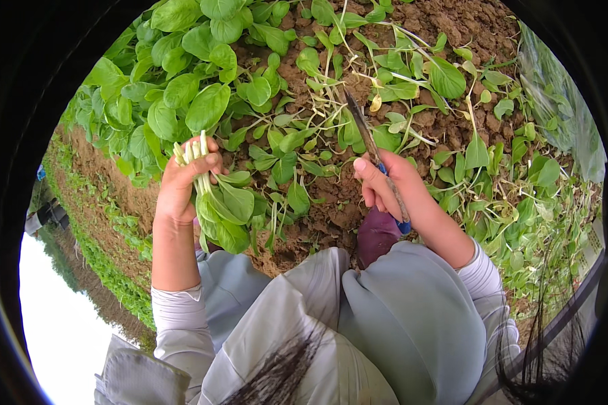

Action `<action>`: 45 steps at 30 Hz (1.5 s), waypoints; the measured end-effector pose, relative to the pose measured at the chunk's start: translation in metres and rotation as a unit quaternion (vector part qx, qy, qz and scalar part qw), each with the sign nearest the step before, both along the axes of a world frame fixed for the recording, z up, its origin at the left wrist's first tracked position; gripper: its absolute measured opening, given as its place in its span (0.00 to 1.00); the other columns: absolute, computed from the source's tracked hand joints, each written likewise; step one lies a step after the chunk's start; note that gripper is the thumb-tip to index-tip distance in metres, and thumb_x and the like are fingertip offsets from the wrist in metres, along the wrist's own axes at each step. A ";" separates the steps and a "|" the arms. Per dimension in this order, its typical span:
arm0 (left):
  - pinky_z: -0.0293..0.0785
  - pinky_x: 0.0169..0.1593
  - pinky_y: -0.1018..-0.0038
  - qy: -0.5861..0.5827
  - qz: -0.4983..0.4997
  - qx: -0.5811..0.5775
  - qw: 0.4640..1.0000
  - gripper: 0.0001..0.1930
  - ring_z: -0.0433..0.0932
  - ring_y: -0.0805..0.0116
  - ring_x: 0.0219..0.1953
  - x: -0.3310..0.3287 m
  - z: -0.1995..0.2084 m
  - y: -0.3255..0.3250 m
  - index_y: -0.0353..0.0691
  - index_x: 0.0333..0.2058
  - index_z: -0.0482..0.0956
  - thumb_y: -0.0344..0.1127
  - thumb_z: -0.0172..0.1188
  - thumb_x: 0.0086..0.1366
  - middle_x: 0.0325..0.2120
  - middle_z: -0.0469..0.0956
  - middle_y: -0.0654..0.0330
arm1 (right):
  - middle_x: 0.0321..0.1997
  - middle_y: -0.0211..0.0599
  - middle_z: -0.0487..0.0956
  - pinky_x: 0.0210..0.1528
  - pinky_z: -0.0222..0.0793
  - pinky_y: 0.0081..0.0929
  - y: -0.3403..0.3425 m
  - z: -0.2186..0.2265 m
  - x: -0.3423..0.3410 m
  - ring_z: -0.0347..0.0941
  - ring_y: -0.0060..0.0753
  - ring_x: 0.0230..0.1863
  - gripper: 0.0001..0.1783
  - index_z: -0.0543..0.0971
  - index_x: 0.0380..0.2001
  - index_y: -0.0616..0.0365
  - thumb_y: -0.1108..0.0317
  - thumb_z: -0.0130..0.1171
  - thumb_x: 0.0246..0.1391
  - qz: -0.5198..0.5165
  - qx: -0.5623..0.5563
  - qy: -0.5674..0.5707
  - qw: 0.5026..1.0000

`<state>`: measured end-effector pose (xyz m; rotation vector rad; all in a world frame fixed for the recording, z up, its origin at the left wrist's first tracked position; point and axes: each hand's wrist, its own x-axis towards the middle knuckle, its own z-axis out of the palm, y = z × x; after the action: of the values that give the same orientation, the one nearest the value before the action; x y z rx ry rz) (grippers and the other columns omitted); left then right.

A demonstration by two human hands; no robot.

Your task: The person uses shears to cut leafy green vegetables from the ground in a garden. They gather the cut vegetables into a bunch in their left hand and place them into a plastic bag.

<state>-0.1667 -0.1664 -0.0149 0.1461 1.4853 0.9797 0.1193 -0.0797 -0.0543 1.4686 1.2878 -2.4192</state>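
Observation:
My left hand (184,181) is closed around a bunch of leafy greens (224,210). Their pale cut stems point up above my fingers, and the green leaves hang down beside my wrist. In my right hand (405,185) is a narrow knife (362,126) with a dark, soil-stained blade and blue on its handle. The blade points up and away over loose stems and leaves on the soil. My thumb lies along the near side of the knife, and part of the handle is behind the hand.
Dense leafy plants (182,88) grow at the far left. Cut leaves and stems (446,77) lie scattered over brown soil (466,27) ahead and to the right. A clear plastic sheet (564,101) lies at the far right. A purple boot (377,237) shows below my right hand.

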 end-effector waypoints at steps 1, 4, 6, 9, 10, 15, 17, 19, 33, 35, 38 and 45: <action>0.69 0.30 0.81 0.056 -0.001 -0.039 0.998 0.15 0.70 0.75 0.23 -0.004 0.006 -0.005 0.36 0.34 0.70 0.29 0.63 0.48 0.21 0.72 0.63 | 0.10 0.27 0.67 0.12 0.52 0.12 0.000 -0.002 0.001 0.57 0.13 0.09 0.19 0.69 0.27 0.59 0.51 0.48 0.54 -0.003 0.004 0.002 1.000; 0.68 0.29 0.79 0.136 -0.134 -0.208 0.959 0.16 0.72 0.76 0.23 -0.012 -0.001 -0.027 0.35 0.33 0.71 0.30 0.67 0.46 0.21 0.74 0.64 | 0.11 0.26 0.67 0.13 0.52 0.12 -0.003 -0.004 0.001 0.57 0.13 0.10 0.19 0.69 0.27 0.58 0.51 0.49 0.54 0.008 -0.002 -0.006 1.000; 0.69 0.30 0.75 0.185 -0.249 -0.245 0.918 0.18 0.73 0.70 0.24 -0.004 -0.024 -0.051 0.31 0.31 0.71 0.35 0.66 0.46 0.22 0.75 0.59 | 0.11 0.26 0.67 0.14 0.53 0.12 -0.005 -0.001 -0.002 0.57 0.13 0.10 0.19 0.69 0.27 0.58 0.51 0.49 0.54 0.016 -0.014 -0.004 1.000; 0.70 0.36 0.71 0.279 -0.327 -0.232 0.873 0.22 0.75 0.59 0.26 0.023 -0.074 -0.102 0.26 0.29 0.71 0.41 0.65 0.43 0.23 0.76 0.50 | 0.12 0.25 0.67 0.14 0.53 0.12 -0.006 0.002 -0.009 0.58 0.13 0.11 0.18 0.69 0.28 0.58 0.52 0.50 0.53 0.050 -0.011 0.002 0.999; 0.70 0.37 0.70 0.310 -0.376 -0.259 0.834 0.23 0.75 0.58 0.27 0.036 -0.082 -0.104 0.26 0.29 0.72 0.42 0.65 0.42 0.24 0.76 0.48 | 0.12 0.25 0.67 0.14 0.53 0.12 -0.006 0.003 -0.009 0.58 0.13 0.11 0.17 0.69 0.28 0.58 0.53 0.50 0.54 0.053 -0.014 -0.001 0.999; 0.70 0.37 0.70 0.284 -0.353 -0.338 0.825 0.21 0.76 0.57 0.28 0.068 -0.090 -0.094 0.28 0.31 0.74 0.38 0.66 0.42 0.26 0.76 0.46 | 0.12 0.25 0.67 0.14 0.54 0.12 -0.009 -0.004 -0.003 0.58 0.13 0.11 0.16 0.69 0.28 0.57 0.54 0.50 0.54 0.045 0.006 -0.001 0.999; 0.71 0.35 0.71 0.294 -0.259 -0.300 0.870 0.19 0.76 0.59 0.26 0.071 -0.097 -0.108 0.28 0.31 0.74 0.35 0.66 0.42 0.26 0.77 0.49 | 0.12 0.25 0.67 0.14 0.54 0.12 -0.009 -0.004 -0.003 0.58 0.13 0.11 0.16 0.69 0.28 0.58 0.54 0.50 0.54 0.044 0.004 0.001 0.999; 0.71 0.32 0.71 0.234 -0.201 -0.286 0.907 0.17 0.74 0.63 0.24 0.059 -0.109 -0.125 0.28 0.30 0.74 0.31 0.66 0.41 0.24 0.77 0.52 | 0.12 0.26 0.68 0.14 0.54 0.12 -0.008 -0.002 -0.004 0.58 0.13 0.11 0.16 0.68 0.28 0.58 0.54 0.50 0.54 0.051 0.005 0.000 0.999; 0.68 0.27 0.82 0.099 -0.099 -0.192 0.971 0.12 0.73 0.77 0.25 0.026 -0.006 -0.037 0.35 0.34 0.73 0.26 0.62 0.49 0.24 0.76 0.62 | 0.16 0.32 0.70 0.21 0.63 0.23 -0.006 0.011 -0.007 0.68 0.24 0.17 0.22 0.70 0.27 0.59 0.47 0.50 0.52 0.195 -0.009 0.099 0.976; 0.67 0.27 0.83 0.117 -0.084 -0.157 0.977 0.13 0.72 0.78 0.24 0.036 0.004 -0.022 0.35 0.35 0.72 0.25 0.61 0.49 0.23 0.75 0.62 | 0.16 0.33 0.72 0.22 0.64 0.24 -0.004 0.014 -0.011 0.68 0.26 0.17 0.24 0.70 0.26 0.60 0.46 0.48 0.52 0.255 0.001 0.099 0.962; 0.67 0.26 0.83 0.131 -0.087 -0.110 0.981 0.12 0.70 0.80 0.21 0.049 0.011 -0.005 0.35 0.33 0.72 0.24 0.62 0.49 0.21 0.74 0.65 | 0.16 0.32 0.72 0.23 0.64 0.23 -0.013 0.005 -0.008 0.69 0.26 0.18 0.23 0.70 0.30 0.58 0.46 0.46 0.54 0.302 0.080 0.092 0.945; 0.64 0.24 0.85 0.193 -0.155 -0.077 0.966 0.08 0.68 0.83 0.19 0.069 0.009 0.013 0.36 0.28 0.73 0.26 0.63 0.48 0.18 0.72 0.68 | 0.16 0.34 0.72 0.23 0.65 0.25 -0.010 0.004 -0.006 0.70 0.28 0.18 0.22 0.70 0.29 0.59 0.48 0.48 0.54 0.273 0.111 0.087 0.952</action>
<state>-0.0977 -0.1538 -0.0054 0.4655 1.8209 0.5987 0.1132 -0.0893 -0.0502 0.7821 1.7642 -2.1134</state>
